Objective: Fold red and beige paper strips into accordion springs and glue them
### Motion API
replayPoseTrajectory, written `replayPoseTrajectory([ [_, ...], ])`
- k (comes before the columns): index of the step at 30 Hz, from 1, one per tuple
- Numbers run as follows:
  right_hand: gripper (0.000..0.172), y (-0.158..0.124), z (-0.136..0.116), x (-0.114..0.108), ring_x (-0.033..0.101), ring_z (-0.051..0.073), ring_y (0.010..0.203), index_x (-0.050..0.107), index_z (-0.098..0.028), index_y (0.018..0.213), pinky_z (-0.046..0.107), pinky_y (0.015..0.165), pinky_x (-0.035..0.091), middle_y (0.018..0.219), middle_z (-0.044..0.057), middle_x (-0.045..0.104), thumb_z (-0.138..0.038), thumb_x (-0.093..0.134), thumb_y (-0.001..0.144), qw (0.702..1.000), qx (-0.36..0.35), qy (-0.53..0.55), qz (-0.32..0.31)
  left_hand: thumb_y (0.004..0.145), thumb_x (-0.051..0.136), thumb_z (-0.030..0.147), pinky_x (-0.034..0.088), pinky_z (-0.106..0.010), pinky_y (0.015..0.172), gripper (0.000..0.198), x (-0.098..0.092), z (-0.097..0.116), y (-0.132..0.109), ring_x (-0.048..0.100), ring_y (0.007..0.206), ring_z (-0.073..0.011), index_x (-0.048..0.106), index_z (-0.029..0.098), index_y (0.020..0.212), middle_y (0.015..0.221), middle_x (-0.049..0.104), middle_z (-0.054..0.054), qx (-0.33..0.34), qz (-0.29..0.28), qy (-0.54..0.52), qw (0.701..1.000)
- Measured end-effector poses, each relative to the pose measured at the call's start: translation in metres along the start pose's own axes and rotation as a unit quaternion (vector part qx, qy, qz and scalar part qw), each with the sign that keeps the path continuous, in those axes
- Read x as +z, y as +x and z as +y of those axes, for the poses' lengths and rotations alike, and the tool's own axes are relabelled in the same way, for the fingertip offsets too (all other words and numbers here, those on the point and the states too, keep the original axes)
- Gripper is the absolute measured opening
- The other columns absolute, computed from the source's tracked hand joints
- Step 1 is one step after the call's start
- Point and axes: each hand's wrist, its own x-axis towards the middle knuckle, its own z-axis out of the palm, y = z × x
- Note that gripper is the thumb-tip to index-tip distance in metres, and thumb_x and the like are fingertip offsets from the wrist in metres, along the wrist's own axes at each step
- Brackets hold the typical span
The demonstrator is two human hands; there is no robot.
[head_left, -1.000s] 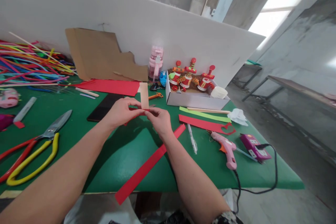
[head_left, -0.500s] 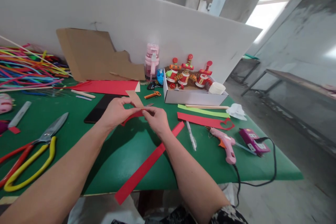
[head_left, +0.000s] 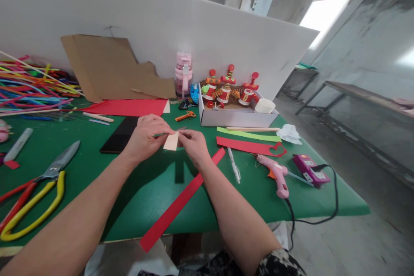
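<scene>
Far out to the left of the left hand, a loose heap of thin, many-coloured fuzzy stems (head_left: 35, 90) lies on the green tabletop (head_left: 136, 215). Nearer, left of the left forearm, are big metal-bladed scissors with one red and one yellow handle (head_left: 53, 170), their blades pointing up towards the back. Beyond the left hand, a torn brown cardboard sheet (head_left: 113, 69) leans on the white panel; just beside that hand lies a flat black rectangular slab (head_left: 117, 138), partly behind the wrist. The left hand (head_left: 145, 136) pinches the upper edge of a short, pale beige strip (head_left: 171, 142) between thumb and fingers; the strip slants down between both hands, above the tabletop. A long, straight red strip (head_left: 176, 206) runs diagonally below the hands, passing under the right forearm. The right hand (head_left: 195, 146) pinches the beige strip's right side, fingers curled. To its right lie a slim white pen (head_left: 234, 166), a flat red strip with a heart-shaped cutout (head_left: 246, 146), a pink glue gun (head_left: 274, 172) and, farthest, a purple box-shaped block (head_left: 308, 169) with a black plug.
</scene>
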Motion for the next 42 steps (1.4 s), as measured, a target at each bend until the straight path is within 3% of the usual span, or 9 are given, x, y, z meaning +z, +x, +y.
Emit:
replayPoseTrajectory([
  [6, 0.014, -0.002, -0.003, 0.0, 0.054, 0.01, 0.055, 0.073, -0.017, 0.066, 0.023, 0.061, 0.046, 0.058, -0.001, 0.064, -0.022, 0.061, 0.072, 0.993, 0.052, 0.102, -0.016, 0.089, 0.051, 0.036, 0.035, -0.045, 0.092, 0.028, -0.001, 0.001, -0.001, 0.061, 0.091, -0.0266, 0.077, 0.033, 0.079, 0.084, 0.076, -0.004, 0.068, -0.026, 0.062, 0.995],
  [11, 0.016, -0.002, -0.01, -0.001, 0.058, 0.011, 0.057, 0.069, -0.017, 0.065, 0.025, 0.065, 0.05, 0.063, 0.001, 0.067, -0.021, 0.059, 0.076, 0.987, 0.087, 0.135, -0.013, 0.091, 0.048, 0.035, 0.035, -0.047, 0.095, 0.029, -0.005, 0.005, 0.0, 0.061, 0.092, -0.0273, 0.077, 0.035, 0.087, 0.086, 0.076, -0.005, 0.087, -0.034, 0.095, 0.991],
  [15, 0.017, -0.002, -0.012, -0.003, 0.057, 0.011, 0.057, 0.067, -0.017, 0.065, 0.023, 0.064, 0.05, 0.061, 0.0, 0.065, -0.026, 0.06, 0.078, 0.986, 0.08, 0.147, -0.017, 0.091, 0.049, 0.032, 0.034, -0.049, 0.098, 0.028, -0.005, 0.009, -0.001, 0.061, 0.096, -0.0278, 0.077, 0.033, 0.088, 0.087, 0.075, -0.005, 0.094, -0.032, 0.113, 0.989],
  [19, 0.012, -0.001, -0.008, -0.007, 0.062, 0.013, 0.066, 0.071, -0.017, 0.079, 0.024, 0.066, 0.05, 0.074, 0.001, 0.071, -0.026, 0.062, 0.079, 0.997, 0.025, 0.055, -0.037, 0.083, 0.054, 0.024, 0.032, -0.052, 0.102, 0.024, -0.004, 0.011, -0.003, 0.061, 0.101, -0.029, 0.076, 0.031, 0.091, 0.092, 0.075, -0.006, 0.094, -0.042, 0.101, 0.99],
  [22, 0.014, 0.0, -0.01, -0.011, 0.066, 0.018, 0.079, 0.071, -0.02, 0.081, 0.028, 0.074, 0.051, 0.082, 0.002, 0.073, -0.027, 0.059, 0.083, 0.995, -0.058, -0.079, -0.021, 0.078, 0.053, 0.023, 0.036, -0.052, 0.101, 0.029, -0.005, 0.01, -0.003, 0.061, 0.103, -0.0295, 0.076, 0.029, 0.095, 0.101, 0.074, -0.007, 0.058, -0.015, 0.071, 0.996],
  [26, 0.01, -0.002, -0.02, -0.014, 0.065, 0.018, 0.084, 0.068, -0.022, 0.087, 0.029, 0.08, 0.05, 0.085, 0.001, 0.072, -0.02, 0.06, 0.081, 0.973, -0.129, -0.188, -0.015, 0.083, 0.054, 0.04, 0.046, -0.043, 0.092, 0.027, -0.005, 0.002, -0.001, 0.063, 0.1, -0.0294, 0.075, 0.025, 0.092, 0.099, 0.075, -0.008, -0.045, -0.011, 0.011, 0.999],
  [31, 0.002, -0.002, -0.021, -0.015, 0.062, 0.015, 0.074, 0.059, -0.022, 0.08, 0.026, 0.071, 0.049, 0.077, -0.002, 0.066, -0.023, 0.06, 0.08, 0.979, -0.12, -0.16, -0.029, 0.076, 0.061, 0.061, 0.05, -0.033, 0.075, 0.039, -0.002, 0.002, 0.0, 0.065, 0.086, -0.0264, 0.074, 0.025, 0.078, 0.089, 0.074, -0.006, -0.139, -0.072, -0.032, 0.987],
  [36, 0.005, 0.001, -0.019, -0.018, 0.062, 0.014, 0.072, 0.057, -0.022, 0.076, 0.027, 0.07, 0.05, 0.075, -0.003, 0.065, -0.023, 0.061, 0.078, 0.985, -0.104, -0.117, -0.065, 0.075, 0.065, 0.06, 0.043, -0.026, 0.053, 0.038, -0.005, 0.009, -0.002, 0.058, 0.058, -0.0168, 0.073, 0.023, 0.071, 0.077, 0.07, -0.002, -0.182, -0.1, -0.084, 0.975],
  [42, 0.006, 0.001, -0.021, -0.02, 0.061, 0.014, 0.072, 0.059, -0.021, 0.077, 0.027, 0.071, 0.05, 0.075, -0.003, 0.065, -0.025, 0.062, 0.079, 0.988, -0.089, -0.11, -0.065, 0.072, 0.065, 0.063, 0.036, -0.025, 0.045, 0.042, -0.006, 0.01, -0.001, 0.045, 0.043, -0.0107, 0.07, 0.021, 0.065, 0.066, 0.063, 0.0, -0.209, -0.099, -0.105, 0.967],
])
